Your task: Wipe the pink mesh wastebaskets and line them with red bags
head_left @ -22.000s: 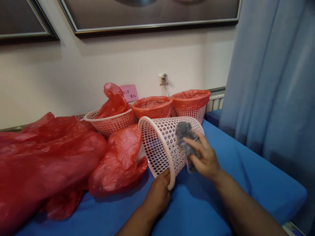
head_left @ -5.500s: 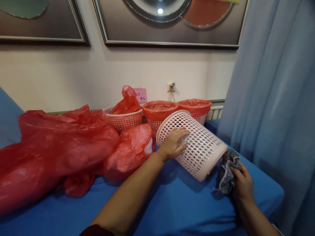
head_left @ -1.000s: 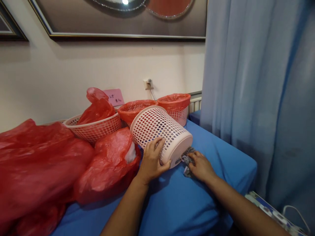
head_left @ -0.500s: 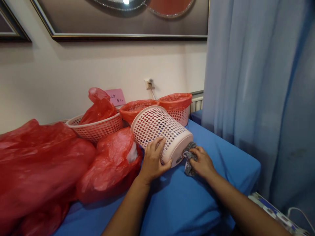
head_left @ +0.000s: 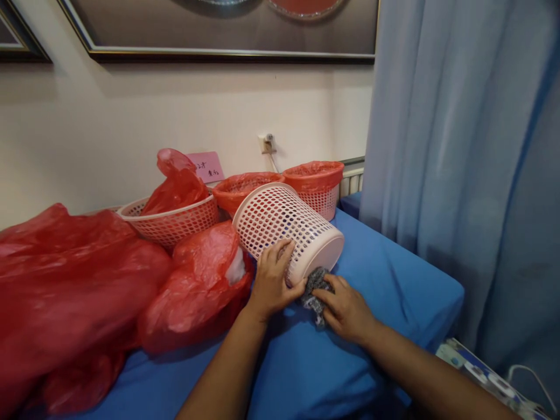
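Note:
A pale pink perforated wastebasket lies tipped on its side on the blue-covered bed, its solid base facing toward me and to the right. My left hand grips the basket near its base, fingers on the holes and thumb at the bottom edge. Bunched in my right hand is a grey cloth, pressed against the lower part of the base, close to my left thumb. Just left of the basket sits a red plastic bag with something white showing inside.
Behind stand two red-lined baskets. A wide pink basket holds a red bag. More red plastic spreads at left. A blue curtain hangs at right. The bed's corner and a bed panel are below it.
My right hand has moved the cloth left and slightly down across the basket's base, toward my left thumb. My left hand and the basket stay nearly in place.

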`<action>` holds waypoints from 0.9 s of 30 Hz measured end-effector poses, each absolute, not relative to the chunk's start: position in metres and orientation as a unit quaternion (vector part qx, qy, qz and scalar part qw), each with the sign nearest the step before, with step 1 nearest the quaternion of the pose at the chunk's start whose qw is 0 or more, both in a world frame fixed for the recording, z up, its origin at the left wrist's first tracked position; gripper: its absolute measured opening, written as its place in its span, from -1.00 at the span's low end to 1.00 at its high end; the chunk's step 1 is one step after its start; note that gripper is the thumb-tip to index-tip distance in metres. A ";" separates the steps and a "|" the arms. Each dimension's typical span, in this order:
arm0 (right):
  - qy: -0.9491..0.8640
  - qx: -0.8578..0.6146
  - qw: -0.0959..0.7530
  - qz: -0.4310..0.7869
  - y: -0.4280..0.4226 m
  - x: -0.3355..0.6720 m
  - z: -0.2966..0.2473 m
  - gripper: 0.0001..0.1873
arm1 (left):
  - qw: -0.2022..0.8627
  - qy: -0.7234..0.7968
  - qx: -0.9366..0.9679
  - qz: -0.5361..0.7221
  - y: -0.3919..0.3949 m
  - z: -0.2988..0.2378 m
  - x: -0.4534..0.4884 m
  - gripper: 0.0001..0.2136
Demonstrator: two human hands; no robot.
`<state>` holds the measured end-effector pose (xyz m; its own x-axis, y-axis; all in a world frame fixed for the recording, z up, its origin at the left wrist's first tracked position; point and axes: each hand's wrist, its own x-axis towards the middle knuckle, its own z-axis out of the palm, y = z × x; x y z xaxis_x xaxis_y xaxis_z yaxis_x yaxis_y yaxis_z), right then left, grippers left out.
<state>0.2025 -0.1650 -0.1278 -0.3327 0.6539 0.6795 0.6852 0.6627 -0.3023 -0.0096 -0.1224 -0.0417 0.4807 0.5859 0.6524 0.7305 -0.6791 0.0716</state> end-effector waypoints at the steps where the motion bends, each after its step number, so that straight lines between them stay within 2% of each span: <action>1: -0.801 -0.418 0.427 -0.024 -0.165 0.204 -0.128 -0.49 | 0.109 -0.387 -0.853 -0.332 -0.123 -0.042 -0.009 -0.23; 4: -0.775 -0.439 0.454 -0.034 -0.163 0.205 -0.125 -0.49 | 0.108 -0.388 -0.854 -0.329 -0.123 -0.041 -0.009 -0.22; 8: -0.831 -0.430 0.353 -0.018 -0.166 0.200 -0.126 -0.48 | 0.105 -0.387 -0.853 -0.333 -0.122 -0.041 -0.009 -0.23; 10: -0.818 -0.467 0.337 -0.019 -0.163 0.200 -0.131 -0.55 | 0.106 -0.387 -0.853 -0.335 -0.123 -0.041 -0.009 -0.23; 14: -0.714 -0.576 0.398 -0.010 -0.137 0.213 -0.147 -0.69 | 0.107 -0.386 -0.852 -0.336 -0.123 -0.042 -0.008 -0.22; 19: -0.595 -0.618 0.509 0.075 -0.111 0.229 -0.155 -0.68 | 0.105 -0.387 -0.850 -0.340 -0.122 -0.043 -0.008 -0.23; 21: -0.601 -0.607 0.511 0.097 -0.115 0.227 -0.154 -0.64 | 0.107 -0.389 -0.849 -0.341 -0.122 -0.043 -0.008 -0.23; 25: -0.709 -0.536 0.438 0.134 -0.129 0.218 -0.151 -0.64 | 0.111 -0.385 -0.849 -0.343 -0.122 -0.044 -0.008 -0.24; 27: -0.690 -0.536 0.461 0.156 -0.127 0.218 -0.149 -0.69 | 0.110 -0.386 -0.850 -0.342 -0.122 -0.044 -0.007 -0.24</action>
<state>0.2181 -0.1274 -0.1485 -0.0002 0.8833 0.4689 0.5959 0.3767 -0.7092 -0.0074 -0.1218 -0.0436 0.4681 0.5812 0.6656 0.7316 -0.6774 0.0769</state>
